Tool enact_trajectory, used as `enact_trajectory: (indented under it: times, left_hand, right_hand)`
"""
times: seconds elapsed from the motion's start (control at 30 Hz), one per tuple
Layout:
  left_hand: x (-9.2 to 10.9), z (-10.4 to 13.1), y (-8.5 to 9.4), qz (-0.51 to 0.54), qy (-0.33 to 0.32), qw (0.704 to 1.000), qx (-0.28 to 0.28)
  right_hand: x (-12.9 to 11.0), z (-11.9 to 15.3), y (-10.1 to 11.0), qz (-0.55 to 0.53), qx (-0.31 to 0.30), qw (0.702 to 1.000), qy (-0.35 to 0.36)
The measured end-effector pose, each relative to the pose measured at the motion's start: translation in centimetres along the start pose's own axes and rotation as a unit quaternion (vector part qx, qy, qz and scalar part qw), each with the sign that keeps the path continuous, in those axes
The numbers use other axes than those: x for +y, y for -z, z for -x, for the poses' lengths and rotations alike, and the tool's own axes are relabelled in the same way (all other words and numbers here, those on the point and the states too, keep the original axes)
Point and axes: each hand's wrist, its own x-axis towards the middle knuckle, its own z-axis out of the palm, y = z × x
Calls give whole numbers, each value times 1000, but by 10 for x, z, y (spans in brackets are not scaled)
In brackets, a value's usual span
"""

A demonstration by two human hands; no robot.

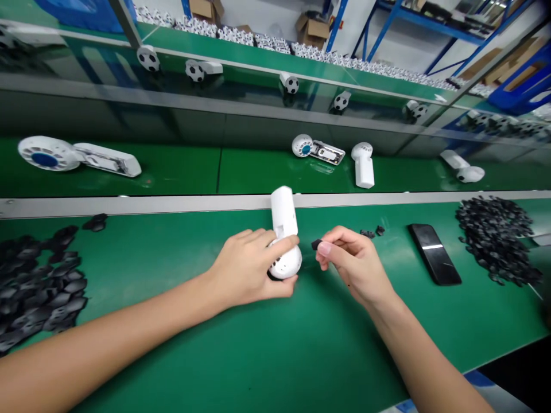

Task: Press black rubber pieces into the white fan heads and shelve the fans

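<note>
At the green tabletop [241, 355], the left hand [247, 267] has its grip clamped on a white round-headed device [284, 211]; just beside it, the right hand [355, 261] pinches a small black piece [316, 245].

on the table [241, 355], the device [284, 212] lies near the middle, its round end under the left hand [253, 264]; just right of it is the small part [316, 245] in the right hand [353, 258]; farther right, in order, lie loose bits [368, 233], a phone [434, 254] and a heap [495, 238]; a pile [55, 304] lies far left; behind, past a rail [193, 205], a strip [181, 172] bears four more devices [364, 166], one left, three toward the right
</note>
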Motion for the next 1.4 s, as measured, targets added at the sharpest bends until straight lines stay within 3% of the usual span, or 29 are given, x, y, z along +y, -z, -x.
enact_trajectory:
  times: [0.13,0.27,0.37,0.87,1.07,1.23,1.4]
  left_hand:
    - [2,0,8,-81,-66,994,24]
    - [1,-5,15,40,-66,989,123]
    - [-1,-6,16,115,-87,977,157]
    - [-4,-4,10,51,-148,972,174]
    - [-9,-4,12,62,-179,973,135]
    - [-7,-9,17,68,-175,973,131]
    - [-6,-14,24,102,-112,979,134]
  right_hand:
    - [5,1,-5,3,5,1000,-2]
    - [6,5,-16,-24,-4,1000,4]
    - [5,8,-20,-38,-20,999,-14]
    - [5,7,-17,64,-71,995,-29]
    - [2,11,-13,119,-114,985,-54]
    - [-1,13,-14,127,-137,980,-65]
    - [-2,10,-13,102,-134,984,-59]
